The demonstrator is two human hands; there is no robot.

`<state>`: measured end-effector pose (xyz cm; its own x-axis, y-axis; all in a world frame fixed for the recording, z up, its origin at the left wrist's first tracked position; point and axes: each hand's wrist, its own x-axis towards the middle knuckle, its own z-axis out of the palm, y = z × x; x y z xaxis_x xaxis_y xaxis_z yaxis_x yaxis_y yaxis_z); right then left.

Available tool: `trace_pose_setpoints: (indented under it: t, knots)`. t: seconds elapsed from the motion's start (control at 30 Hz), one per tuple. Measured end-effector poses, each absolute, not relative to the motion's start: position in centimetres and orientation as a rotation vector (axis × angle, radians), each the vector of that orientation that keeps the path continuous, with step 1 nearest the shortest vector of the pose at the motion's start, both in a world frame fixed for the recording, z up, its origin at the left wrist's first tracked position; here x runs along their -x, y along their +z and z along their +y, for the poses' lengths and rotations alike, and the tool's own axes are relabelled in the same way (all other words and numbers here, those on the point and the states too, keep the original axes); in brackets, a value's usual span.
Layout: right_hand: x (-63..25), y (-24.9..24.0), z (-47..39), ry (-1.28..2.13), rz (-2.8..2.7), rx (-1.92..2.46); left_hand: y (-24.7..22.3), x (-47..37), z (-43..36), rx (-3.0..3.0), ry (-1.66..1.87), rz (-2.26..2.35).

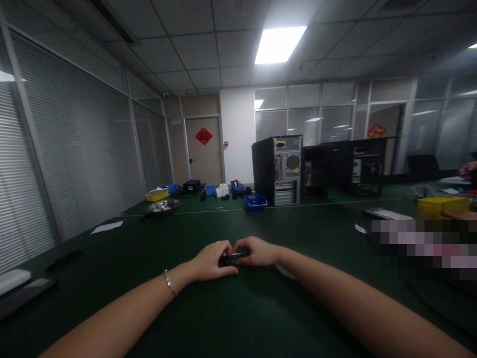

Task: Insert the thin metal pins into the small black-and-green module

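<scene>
Both hands meet over the middle of the dark green table (261,308). Between them is a small dark object (235,255) with a light edge, too small to name. My right hand (256,251) pinches it between thumb and fingers. My left hand (214,262), with a bracelet on its wrist, curls round the object's left side, fingers bent and thumb stretched toward the right hand; whether it grips the object cannot be made out. A pale flat item (286,272) lies partly hidden under the right wrist.
Beyond the hands stand a blue tray (256,201), a computer case (286,171) and a metal bowl (163,207). Paper (107,227) lies at the left. At the right, another person's hand is by a yellow box (442,206).
</scene>
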<state>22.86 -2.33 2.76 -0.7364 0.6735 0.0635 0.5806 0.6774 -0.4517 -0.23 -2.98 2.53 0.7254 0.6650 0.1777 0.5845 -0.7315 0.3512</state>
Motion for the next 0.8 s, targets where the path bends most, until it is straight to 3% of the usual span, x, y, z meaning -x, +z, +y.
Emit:
trace_pose_setpoints:
  t: [0.8]
  knots:
    - [-22.8,1.6,-2.6,0.467,-2.552,1.008,1.4,1.0,-1.3,-2.416,0.578,0.846]
